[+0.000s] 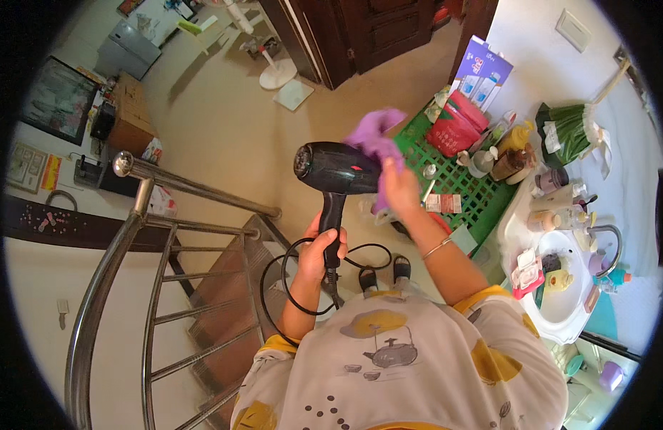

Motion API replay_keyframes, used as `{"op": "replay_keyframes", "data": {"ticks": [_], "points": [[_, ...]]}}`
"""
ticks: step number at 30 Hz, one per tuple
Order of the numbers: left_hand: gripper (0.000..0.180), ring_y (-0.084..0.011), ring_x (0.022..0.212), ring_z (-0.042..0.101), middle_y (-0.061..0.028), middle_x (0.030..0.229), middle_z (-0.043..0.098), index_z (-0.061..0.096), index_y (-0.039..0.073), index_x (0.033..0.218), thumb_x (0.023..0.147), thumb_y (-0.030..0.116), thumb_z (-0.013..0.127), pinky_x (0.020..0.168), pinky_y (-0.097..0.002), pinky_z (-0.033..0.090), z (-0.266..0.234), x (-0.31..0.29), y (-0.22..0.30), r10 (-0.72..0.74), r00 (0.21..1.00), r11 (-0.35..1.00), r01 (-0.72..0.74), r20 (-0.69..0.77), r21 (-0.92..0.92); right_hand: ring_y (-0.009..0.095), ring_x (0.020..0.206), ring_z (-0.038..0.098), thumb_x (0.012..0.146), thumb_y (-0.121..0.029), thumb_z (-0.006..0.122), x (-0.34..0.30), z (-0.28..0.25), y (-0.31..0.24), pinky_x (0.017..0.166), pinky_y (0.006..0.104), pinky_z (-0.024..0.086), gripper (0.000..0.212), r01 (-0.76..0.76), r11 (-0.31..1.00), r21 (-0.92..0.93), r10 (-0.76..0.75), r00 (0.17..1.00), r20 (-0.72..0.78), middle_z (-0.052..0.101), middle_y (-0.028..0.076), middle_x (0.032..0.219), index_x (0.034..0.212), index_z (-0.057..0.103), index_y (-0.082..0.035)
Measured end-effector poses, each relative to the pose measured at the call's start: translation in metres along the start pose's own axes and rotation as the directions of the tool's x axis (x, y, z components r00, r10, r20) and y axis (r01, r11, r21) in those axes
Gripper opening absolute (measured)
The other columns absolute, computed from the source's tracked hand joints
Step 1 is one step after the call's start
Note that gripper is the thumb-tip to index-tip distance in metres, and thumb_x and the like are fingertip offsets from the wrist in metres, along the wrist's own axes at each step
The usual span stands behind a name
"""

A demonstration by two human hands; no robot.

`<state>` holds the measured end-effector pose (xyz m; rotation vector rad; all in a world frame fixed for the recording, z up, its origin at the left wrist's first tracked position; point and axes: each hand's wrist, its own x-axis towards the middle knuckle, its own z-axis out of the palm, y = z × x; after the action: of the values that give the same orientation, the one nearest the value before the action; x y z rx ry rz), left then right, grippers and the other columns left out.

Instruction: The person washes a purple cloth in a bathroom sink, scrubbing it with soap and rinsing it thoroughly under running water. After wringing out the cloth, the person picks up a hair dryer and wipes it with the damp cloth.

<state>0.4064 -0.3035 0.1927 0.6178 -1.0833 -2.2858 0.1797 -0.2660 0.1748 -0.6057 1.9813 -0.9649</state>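
Note:
A black hair dryer [334, 170] is held upright in front of me, its barrel lying across the view. My left hand [321, 247] is wrapped round its handle, low down near the cord. The black cord [264, 287] loops around my left forearm. My right hand [401, 188] grips a purple cloth [378, 136], pressed against the right end of the barrel. Part of the cloth hangs below the barrel, and some of my right fingers are hidden behind it.
On the left a metal stair railing [108, 276] borders brown steps [220, 315]. A green perforated rack [424, 147] at the right carries bottles and a red bag [457, 123]. Beyond it stands a white washbasin [565, 304] with toiletries around its rim. A wooden door [388, 32] is ahead.

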Motion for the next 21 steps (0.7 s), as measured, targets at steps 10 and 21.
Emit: {"op": "replay_keyframes", "data": {"ticks": [10, 21], "points": [[0.042, -0.0144, 0.053, 0.052, -0.009, 0.075, 0.057, 0.044, 0.001, 0.126, 0.086, 0.01, 0.051, 0.049, -0.0264, 0.043, 0.024, 0.018, 0.011, 0.012, 0.997, 0.993, -0.004, -0.071, 0.118, 0.041, 0.11, 0.047, 0.088, -0.032, 0.049, -0.034, 0.032, -0.094, 0.096, 0.0476, 0.035, 0.042, 0.788, 0.416, -0.454, -0.905, 0.313, -0.287, 0.052, 0.024, 0.117, 0.115, 0.053, 0.0], [0.06, -0.0148, 0.047, 0.05, -0.0112, 0.069, 0.058, 0.039, -0.001, 0.129, 0.079, 0.023, 0.061, 0.042, -0.0259, 0.041, -0.016, 0.001, 0.038, -0.275, 0.937, 0.95, 0.23, 0.216, 0.213, 0.022, 0.11, 0.051, 0.089, -0.06, 0.037, -0.004, -0.034, -0.051, 0.095, 0.0323, 0.038, 0.072, 0.483, 0.859, 0.17, -0.51, 0.777, 0.368, 0.058, 0.018, 0.114, 0.115, 0.056, 0.005]]}}
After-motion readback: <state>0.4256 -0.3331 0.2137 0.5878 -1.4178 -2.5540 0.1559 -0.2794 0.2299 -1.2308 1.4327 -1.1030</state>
